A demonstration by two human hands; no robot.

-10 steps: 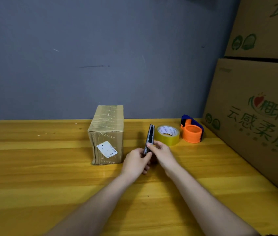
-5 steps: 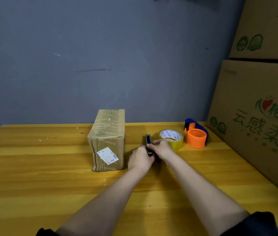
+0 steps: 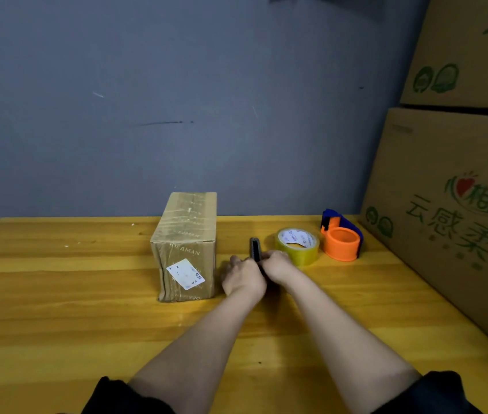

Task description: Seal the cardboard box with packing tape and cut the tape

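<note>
Both hands meet over the yellow wooden counter (image 3: 57,294), just right of the cardboard box (image 3: 187,249). The left hand (image 3: 244,277) and the right hand (image 3: 278,265) are curled around a dark utility knife (image 3: 255,249), whose far end pokes out beyond the knuckles and points away toward the wall. The fingers (image 3: 266,256) of the right hand are pressed together over the knife's body; the left hand's fingers wrap the near part from the other side, though I cannot tell how tightly, since the backs of the hands hide the grip. The box stands upright, its top and sides already banded with clear tape, a white label (image 3: 186,273) tilted on its near face. A roll of packing tape (image 3: 296,246) lies flat just beyond the right hand, and an orange and blue tape dispenser (image 3: 341,237) sits beside it. Large printed cartons (image 3: 451,204) are stacked at the right edge.
</note>
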